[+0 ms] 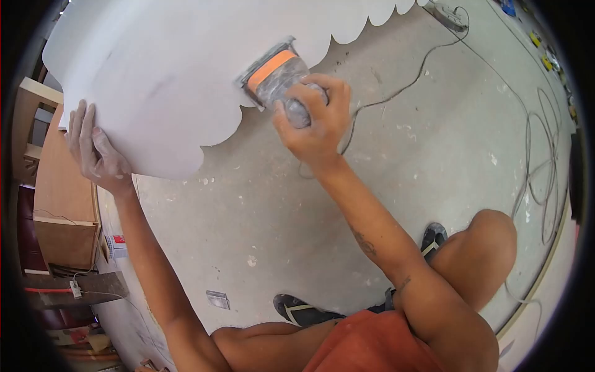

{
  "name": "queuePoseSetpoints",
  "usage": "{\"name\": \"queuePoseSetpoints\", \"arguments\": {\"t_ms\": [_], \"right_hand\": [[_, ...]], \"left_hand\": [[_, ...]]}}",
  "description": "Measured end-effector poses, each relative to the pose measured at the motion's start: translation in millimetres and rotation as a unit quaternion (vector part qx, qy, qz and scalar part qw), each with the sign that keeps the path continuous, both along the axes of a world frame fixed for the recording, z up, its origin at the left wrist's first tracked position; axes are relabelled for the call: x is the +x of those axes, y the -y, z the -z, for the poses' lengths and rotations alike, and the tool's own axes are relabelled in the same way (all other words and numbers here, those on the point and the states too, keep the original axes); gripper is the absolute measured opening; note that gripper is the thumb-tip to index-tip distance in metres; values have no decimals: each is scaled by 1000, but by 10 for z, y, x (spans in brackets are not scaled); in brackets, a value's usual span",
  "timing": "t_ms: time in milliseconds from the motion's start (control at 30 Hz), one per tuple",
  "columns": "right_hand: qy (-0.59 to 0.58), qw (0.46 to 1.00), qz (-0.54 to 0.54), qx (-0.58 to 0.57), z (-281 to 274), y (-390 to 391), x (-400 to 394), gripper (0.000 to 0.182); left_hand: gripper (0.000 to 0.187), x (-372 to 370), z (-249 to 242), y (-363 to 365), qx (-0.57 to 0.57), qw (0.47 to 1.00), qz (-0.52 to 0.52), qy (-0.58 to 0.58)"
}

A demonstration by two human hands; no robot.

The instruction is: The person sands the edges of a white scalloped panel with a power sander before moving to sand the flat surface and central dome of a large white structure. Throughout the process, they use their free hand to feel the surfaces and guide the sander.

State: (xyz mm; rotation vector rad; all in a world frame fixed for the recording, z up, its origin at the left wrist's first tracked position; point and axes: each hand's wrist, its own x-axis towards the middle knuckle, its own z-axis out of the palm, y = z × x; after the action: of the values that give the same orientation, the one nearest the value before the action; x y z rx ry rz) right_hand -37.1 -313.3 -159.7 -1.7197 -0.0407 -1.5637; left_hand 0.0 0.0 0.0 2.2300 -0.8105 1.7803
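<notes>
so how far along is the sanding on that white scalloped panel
Done: the white scalloped panel looks smooth and evenly white across its face, with one faint grey smudge. In hand: the right hand presses a dusty grey sander with an orange band on the scalloped edge while the left hand steadies the panel. Left: cannot tell.

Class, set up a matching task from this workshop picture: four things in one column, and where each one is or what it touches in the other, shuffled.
Things:
1. left hand
2. right hand
3. sander
4. cable

Places:
A. looped on the concrete floor
B. flat on the edge of the white scalloped board
C. wrapped around the sander's grip
D. pressed against the board's scalloped edge

Pairs: 1-B, 2-C, 3-D, 4-A
</notes>
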Motion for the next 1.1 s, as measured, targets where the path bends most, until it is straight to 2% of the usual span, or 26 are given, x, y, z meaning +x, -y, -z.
{"name": "queuePoseSetpoints", "arguments": {"t_ms": [67, 100, 167, 267, 367, 467, 567, 667, 800, 867, 967, 1100], "right_hand": [[-2, 999, -19, -25, -5, -93, -43, 37], [-2, 1000, -19, 1, -44, -261, -73, 37], [13, 999, -35, -38, 91, -410, -121, 40], [-2, 996, -48, -75, 389, -430, -173, 40], [-2, 998, -39, -57, 476, -325, -123, 40], [4, 1000, -3, 1, 355, -249, -32, 39], [24, 1000, 13, 8, 111, -208, 7, 39], [26, 999, -6, -42, -70, -239, -63, 37], [33, 996, -36, -69, -2, -304, -95, 37], [22, 998, -10, -59, 86, -237, -52, 36], [11, 1000, -8, 3, -87, -160, -25, 37], [67, 998, -3, -13, -555, -105, 53, 38]], "left_hand": [[42, 1, 11, -32, 19, 1000, -8, 10], [42, -22, -207, -69, 45, 999, -8, 9], [42, -31, -266, -63, 43, 999, -26, 1], [43, -24, -183, -13, 32, 999, -3, 5], [43, 4, -186, -37, 41, 999, 11, 14], [42, -10, -173, -29, 31, 999, 5, 8], [41, -41, -201, -74, 53, 998, -30, 1], [42, -21, -218, -83, 62, 998, -12, 11], [41, -24, -207, -58, 55, 998, -15, 14], [40, -3, -191, -33, 30, 999, 10, 14], [40, -33, -199, -20, 31, 999, -6, 8], [39, -26, -205, -37, 36, 999, -4, 13]]}}
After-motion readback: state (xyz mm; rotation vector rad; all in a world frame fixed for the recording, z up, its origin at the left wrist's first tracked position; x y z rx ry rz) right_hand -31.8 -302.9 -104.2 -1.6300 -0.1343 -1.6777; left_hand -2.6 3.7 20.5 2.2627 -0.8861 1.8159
